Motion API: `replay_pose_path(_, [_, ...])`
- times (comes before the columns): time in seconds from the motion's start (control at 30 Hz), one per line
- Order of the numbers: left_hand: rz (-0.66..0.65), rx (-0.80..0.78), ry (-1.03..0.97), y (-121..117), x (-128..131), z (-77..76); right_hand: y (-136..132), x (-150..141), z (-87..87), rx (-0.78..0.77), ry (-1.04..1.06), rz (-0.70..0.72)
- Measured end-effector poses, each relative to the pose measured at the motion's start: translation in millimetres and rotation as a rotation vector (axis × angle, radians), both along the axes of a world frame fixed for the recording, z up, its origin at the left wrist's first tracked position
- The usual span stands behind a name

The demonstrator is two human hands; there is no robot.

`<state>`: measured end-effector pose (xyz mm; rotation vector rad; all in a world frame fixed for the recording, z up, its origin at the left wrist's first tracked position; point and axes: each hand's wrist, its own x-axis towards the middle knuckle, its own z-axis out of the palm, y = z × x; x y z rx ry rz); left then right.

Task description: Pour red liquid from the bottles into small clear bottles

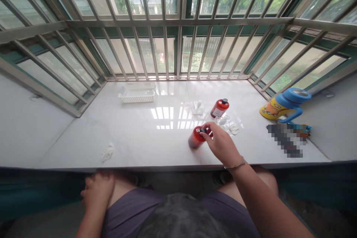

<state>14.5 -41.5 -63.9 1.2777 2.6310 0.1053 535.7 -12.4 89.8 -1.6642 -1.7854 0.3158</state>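
My right hand (pixel 219 141) pinches the black cap of a red bottle (pixel 196 138) between thumb and fingers, near the front of the white counter (pixel 150 143). This bottle tilts a little and its lower part is blurred; I cannot tell whether its base touches the counter. Behind it stands another red bottle (pixel 219 108) with a black cap and a pale label. Between that bottle and my right hand lies some crumpled clear plastic packaging (pixel 223 121). My left hand (pixel 98 189) rests on my left knee, its fingers lying over it and holding nothing.
A white perforated basket (pixel 138 94) sits at the back left. A crumpled tissue (pixel 108 151) lies at the front left, and a small clear packet (pixel 198 108) near the middle. At right are a blue and yellow jug (pixel 286 106) and a pixelated dark object (pixel 284 141). Metal bars (pixel 178 23) line the window.
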Motion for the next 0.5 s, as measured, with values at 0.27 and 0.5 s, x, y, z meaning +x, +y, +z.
replay_pose_path(0.27, [0.122,-0.058,-0.02,6,8,12.0,49,44,0.3,0.025,-0.157,-0.128])
replay_pose_path(0.5, [0.108,-0.051,-0.013,7,7,7.5,39,65,6.0,0.153,-0.083,-0.196])
